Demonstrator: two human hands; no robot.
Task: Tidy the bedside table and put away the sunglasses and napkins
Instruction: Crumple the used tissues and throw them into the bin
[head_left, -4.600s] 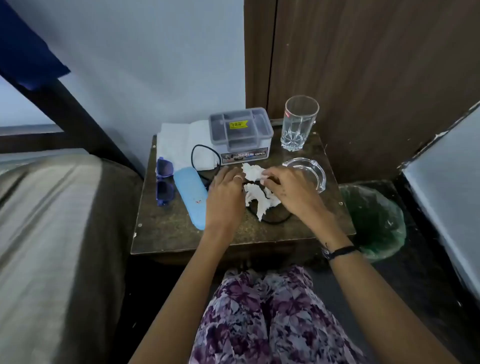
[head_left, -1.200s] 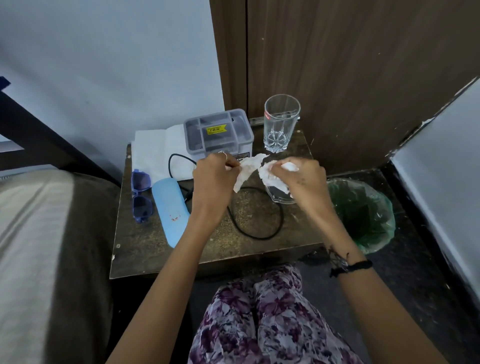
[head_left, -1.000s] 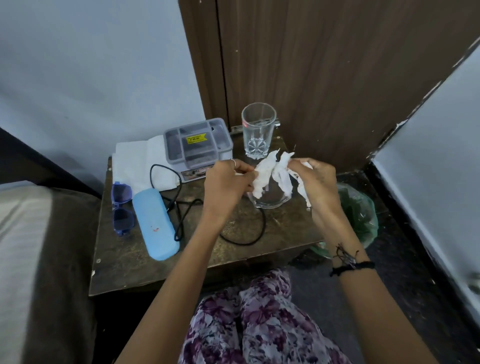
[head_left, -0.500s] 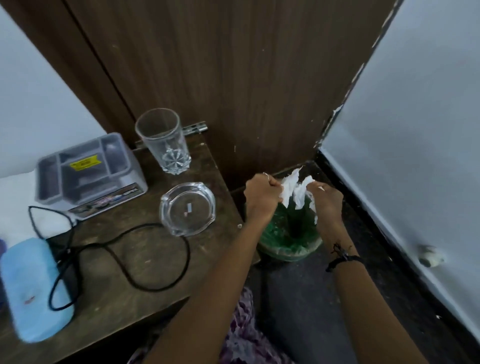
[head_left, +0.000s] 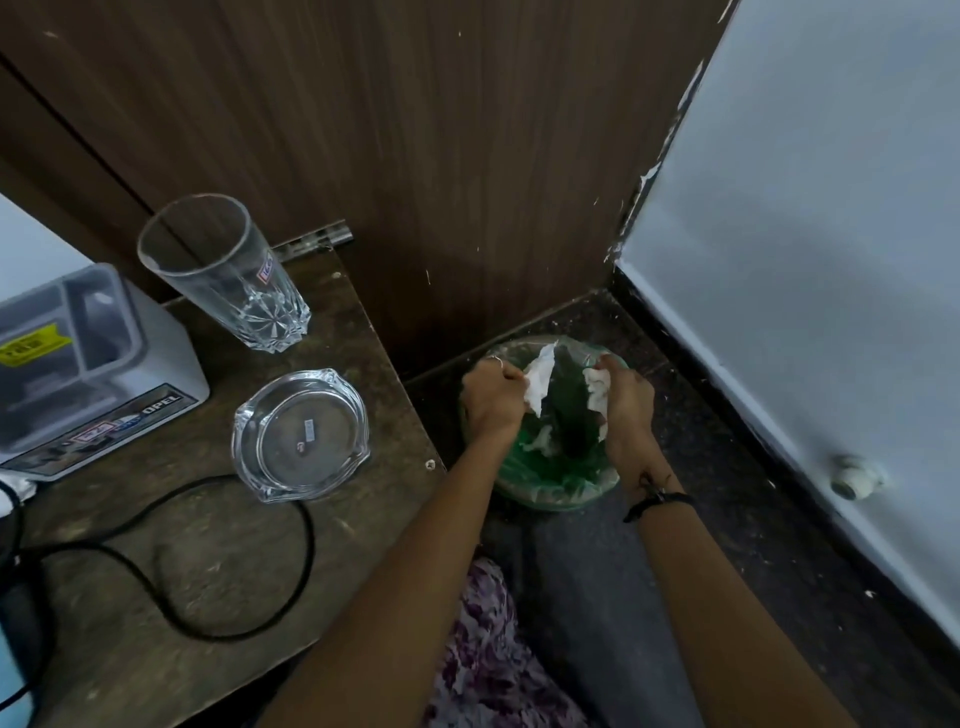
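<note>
Both hands are over the bin (head_left: 558, 488), which sits on the floor just below them. The left hand (head_left: 491, 397) is closed on a strip of napkin (head_left: 537, 384) hanging from its fingers; the right hand (head_left: 626, 400), close beside it, is clenched around a crumpled wad (head_left: 596, 397). More white scraps (head_left: 540, 441) lie in the bin's green liner between the wrists. To the left hand's left stands the table (head_left: 218, 561) with an ashtray (head_left: 301, 434), a glass (head_left: 223, 275), a cable (head_left: 291, 587) and a box (head_left: 88, 364).

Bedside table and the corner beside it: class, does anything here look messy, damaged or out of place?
A black cable sprawls in loose loops across the table. Paint is chipped along the wall edge by the wooden panel. Both hands, left hand and right hand, hold torn white napkins over the green-lined bin, not yet dropped.
</note>
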